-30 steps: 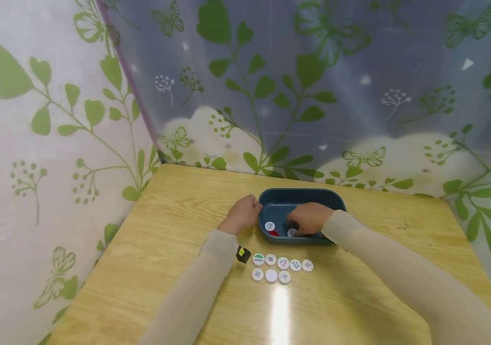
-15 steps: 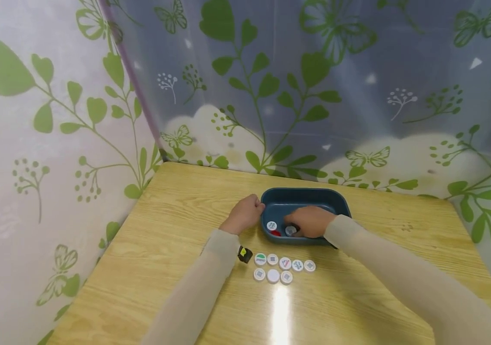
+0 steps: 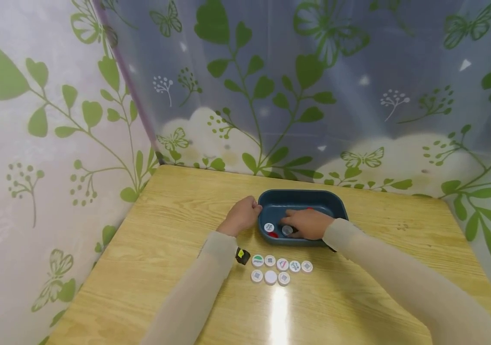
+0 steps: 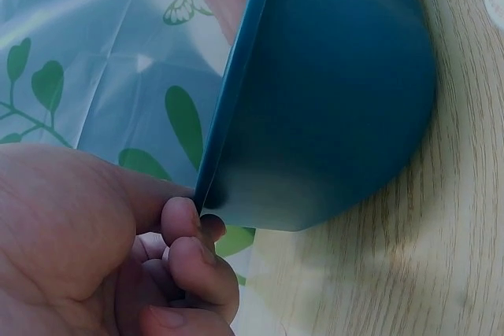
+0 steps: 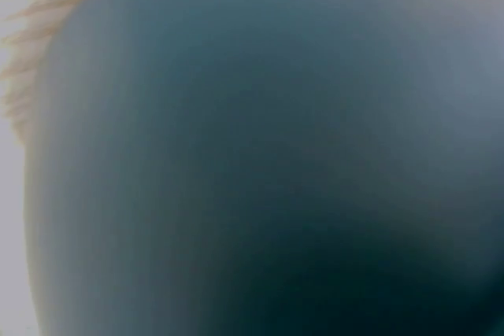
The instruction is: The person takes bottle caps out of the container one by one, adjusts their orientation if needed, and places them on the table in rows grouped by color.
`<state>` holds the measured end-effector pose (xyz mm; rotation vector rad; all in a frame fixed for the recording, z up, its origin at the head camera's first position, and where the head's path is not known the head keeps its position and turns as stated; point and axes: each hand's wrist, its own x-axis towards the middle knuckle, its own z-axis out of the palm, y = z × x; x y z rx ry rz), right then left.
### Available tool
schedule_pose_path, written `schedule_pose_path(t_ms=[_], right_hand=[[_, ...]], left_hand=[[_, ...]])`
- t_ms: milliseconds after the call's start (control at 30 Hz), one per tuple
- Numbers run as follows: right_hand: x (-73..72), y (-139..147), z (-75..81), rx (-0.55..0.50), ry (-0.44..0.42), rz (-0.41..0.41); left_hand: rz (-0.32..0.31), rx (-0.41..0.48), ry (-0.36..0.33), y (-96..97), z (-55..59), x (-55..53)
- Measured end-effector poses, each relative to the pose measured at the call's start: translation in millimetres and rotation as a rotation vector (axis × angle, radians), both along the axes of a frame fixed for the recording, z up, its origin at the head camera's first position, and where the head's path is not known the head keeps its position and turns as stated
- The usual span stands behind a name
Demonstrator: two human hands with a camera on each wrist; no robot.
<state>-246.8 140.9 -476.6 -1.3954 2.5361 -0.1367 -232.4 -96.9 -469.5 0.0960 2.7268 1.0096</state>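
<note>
A dark blue rectangular bin stands on the table. My left hand is at its left end; in the left wrist view, the thumb and fingers of that left hand pinch the bin's rim. Inside the bin is my right hand, with its fingertips and thumb beside a greyish, see-through round cap. Whether they grip it cannot be seen. To the left in the bin lie a white printed cap and a red piece. The right wrist view shows only a blurred blue bin surface.
In front of the bin, several white round caps lie in two rows, such as a green-marked cap and a plain cap. A small black and yellow object is at the left sleeve. Leaf-patterned curtains border the wooden table.
The greyish cap and the right fingertips have shifted slightly left in the bin. A bit of red now shows behind the right hand. The left hand stays on the rim.
</note>
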Motion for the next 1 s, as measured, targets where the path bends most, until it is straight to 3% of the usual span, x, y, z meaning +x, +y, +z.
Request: schedule_pose_path(t_ms=[167,267,367,467,567,667,767,867,1000], right_hand=[[-4.2,8,-5.6,-0.036,0.078,0.003],[-3.5,13,2.6,-0.082,0.105,-0.079],[6.3,15,21.0,-0.161,0.1,-0.192],[30.5,17,39.6,-0.269,0.103,-0.267],[64.9,23,45.5,-0.378,0.124,-0.246],[100.7,33,38.1,-0.415,0.14,-0.171],[129.7,43,24.3,-0.377,0.113,-0.126],[147.9,47,10.0,-0.307,0.069,-0.156],[161.4,46,-5.7,-0.266,0.015,-0.218]], left_hand=[[0.003,-0.007,-0.016,2.1,-3.1,-0.6],[0.008,-0.003,-0.018,2.7,-3.0,-0.5],[0.018,0.005,-0.02,2.7,-1.7,-0.1],[0.029,0.005,-0.021,2.4,-0.6,-0.2],[0.025,-0.003,-0.019,3.1,-0.8,-0.3],[0.019,0.005,-0.021,4.2,-1.1,-0.1],[0.015,0.011,-0.018,4.7,-1.4,0.5],[0.021,0.007,-0.003,4.3,-1.8,0.8],[0.022,-0.002,0.012,5.1,-2.2,0.1]])
